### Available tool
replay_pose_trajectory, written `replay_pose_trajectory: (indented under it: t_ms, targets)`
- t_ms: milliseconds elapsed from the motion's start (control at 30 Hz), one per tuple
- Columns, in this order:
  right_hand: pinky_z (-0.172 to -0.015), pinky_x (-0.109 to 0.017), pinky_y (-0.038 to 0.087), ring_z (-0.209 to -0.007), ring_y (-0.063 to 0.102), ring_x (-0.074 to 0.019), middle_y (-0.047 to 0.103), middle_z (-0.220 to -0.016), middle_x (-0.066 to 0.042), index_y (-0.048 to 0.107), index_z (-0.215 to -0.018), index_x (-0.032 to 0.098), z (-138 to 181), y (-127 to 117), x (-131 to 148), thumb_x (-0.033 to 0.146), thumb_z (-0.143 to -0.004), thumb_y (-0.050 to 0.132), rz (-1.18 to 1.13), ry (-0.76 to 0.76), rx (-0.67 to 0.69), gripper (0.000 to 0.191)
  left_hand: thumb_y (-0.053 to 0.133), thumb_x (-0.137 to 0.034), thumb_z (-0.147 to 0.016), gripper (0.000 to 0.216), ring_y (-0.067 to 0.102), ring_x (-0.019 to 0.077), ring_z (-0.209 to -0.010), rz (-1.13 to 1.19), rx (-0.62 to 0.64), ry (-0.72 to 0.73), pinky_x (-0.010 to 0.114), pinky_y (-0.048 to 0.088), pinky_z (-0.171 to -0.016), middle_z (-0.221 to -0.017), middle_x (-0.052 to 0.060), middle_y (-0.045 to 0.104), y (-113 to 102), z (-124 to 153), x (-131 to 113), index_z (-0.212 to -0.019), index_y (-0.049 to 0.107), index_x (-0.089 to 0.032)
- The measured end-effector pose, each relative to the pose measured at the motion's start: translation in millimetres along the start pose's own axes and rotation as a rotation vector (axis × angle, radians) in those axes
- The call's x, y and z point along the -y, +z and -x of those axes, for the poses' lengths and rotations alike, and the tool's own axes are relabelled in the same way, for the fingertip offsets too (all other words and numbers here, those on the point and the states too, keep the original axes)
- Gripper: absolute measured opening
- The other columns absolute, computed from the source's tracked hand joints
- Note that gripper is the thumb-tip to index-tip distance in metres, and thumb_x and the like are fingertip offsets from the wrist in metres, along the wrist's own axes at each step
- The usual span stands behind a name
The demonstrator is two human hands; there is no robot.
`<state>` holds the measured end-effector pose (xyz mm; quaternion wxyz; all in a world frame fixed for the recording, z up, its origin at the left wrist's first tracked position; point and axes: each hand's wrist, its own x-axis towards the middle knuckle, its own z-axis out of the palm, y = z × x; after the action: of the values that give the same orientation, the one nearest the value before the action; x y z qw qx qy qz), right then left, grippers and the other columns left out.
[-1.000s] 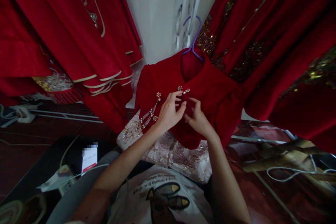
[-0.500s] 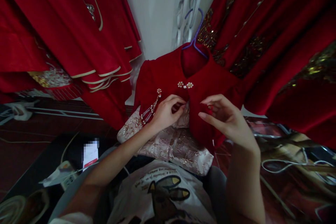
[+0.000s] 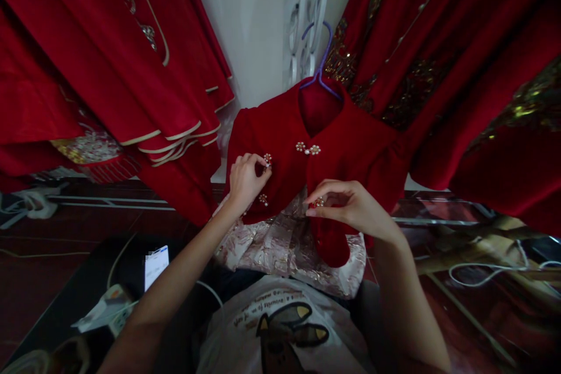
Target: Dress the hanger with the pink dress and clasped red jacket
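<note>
A short red jacket (image 3: 276, 123) hangs on a purple hanger (image 3: 322, 67) in front of me. A pair of pearl flower clasps (image 3: 308, 148) joins its front below the collar. On the left half, my left hand (image 3: 248, 181) pinches the beaded ornament (image 3: 267, 159) just under its flower. A second pearl flower (image 3: 263, 199) sits lower on that side. My right hand (image 3: 350, 204) has thumb and finger closed about a pearl flower clasp (image 3: 319, 201) at the opposite front edge. Behind the open lower front lies a pale, shiny patterned cloth (image 3: 280, 245) over my lap.
Red garments with pale piping (image 3: 175, 128) hang at left, and red garments with gold sequins (image 3: 421, 93) at right. A white metal rack (image 3: 309, 11) stands behind the hanger. A lit phone (image 3: 156, 266) and a power strip (image 3: 116, 310) lie lower left. Cables (image 3: 486, 274) loop at right.
My left hand has moved left from the jacket's opening onto the beaded ornament. My right hand has moved down and left, its fingers closing about the clasp at the front edge.
</note>
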<state>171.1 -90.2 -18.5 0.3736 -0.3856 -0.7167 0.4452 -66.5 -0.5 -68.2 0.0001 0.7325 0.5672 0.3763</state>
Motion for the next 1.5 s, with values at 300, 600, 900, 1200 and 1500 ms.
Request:
replay_pose_trajectory:
  t_ms: [300, 600, 900, 1200, 1500]
  targets:
    - [-0.078, -0.033, 0.060, -0.085, 0.070, -0.0162, 0.075, -0.104, -0.006, 0.074, -0.106, 0.022, -47, 21, -39, 0.035, -0.084, 0.068, -0.091, 0.020, -0.169, 0.027, 0.061, -0.024, -0.083, 0.009, 0.060, 0.0148, -0.071, 0.152, 0.104, -0.031, 0.026, 0.045, -0.069, -0.085, 0.002, 0.071, -4, -6, -4, -0.087, 0.068, -0.021]
    - [-0.069, -0.027, 0.059, -0.082, 0.070, -0.0150, 0.072, -0.092, -0.004, 0.065, -0.116, 0.021, -96, 38, -79, 0.024, -0.082, 0.066, 0.113, -0.081, -0.401, 0.034, 0.067, -0.026, -0.078, 0.019, 0.059, 0.0168, -0.078, 0.198, 0.075, -0.062, 0.030, 0.047, -0.076, -0.088, 0.003, 0.066, 24, 0, -7, -0.095, 0.068, -0.019]
    - [-0.071, -0.028, 0.059, -0.084, 0.070, -0.0148, 0.073, -0.101, -0.003, 0.068, -0.105, 0.021, -95, 42, -73, 0.021, -0.085, 0.060, 0.112, -0.116, -0.423, 0.021, 0.063, -0.019, -0.079, 0.020, 0.059, 0.0161, -0.080, 0.428, 0.083, -0.165, 0.032, 0.049, -0.080, -0.090, 0.005, 0.064, 35, 4, -7, -0.099, 0.066, -0.017]
    - [-0.070, -0.029, 0.059, -0.084, 0.068, -0.0158, 0.070, -0.102, -0.006, 0.064, -0.117, 0.021, -91, 44, -67, 0.016, -0.085, 0.057, 0.222, -0.124, -0.426, 0.033, 0.056, -0.018, -0.083, 0.023, 0.062, 0.0106, -0.069, 0.877, 0.244, -0.502, 0.019, 0.046, -0.058, -0.086, 0.004, 0.072, 20, 4, -15, -0.103, 0.068, -0.016]
    - [-0.078, -0.032, 0.059, -0.086, 0.067, -0.0156, 0.069, -0.109, -0.006, 0.069, -0.111, 0.023, -94, 40, -67, 0.015, -0.087, 0.053, 0.353, -0.181, -0.391, 0.030, 0.056, -0.018, -0.085, 0.022, 0.066, 0.0145, -0.082, 0.887, 0.254, -0.550, 0.021, 0.051, -0.061, -0.103, 0.010, 0.071, 17, 4, -22, -0.105, 0.066, -0.013]
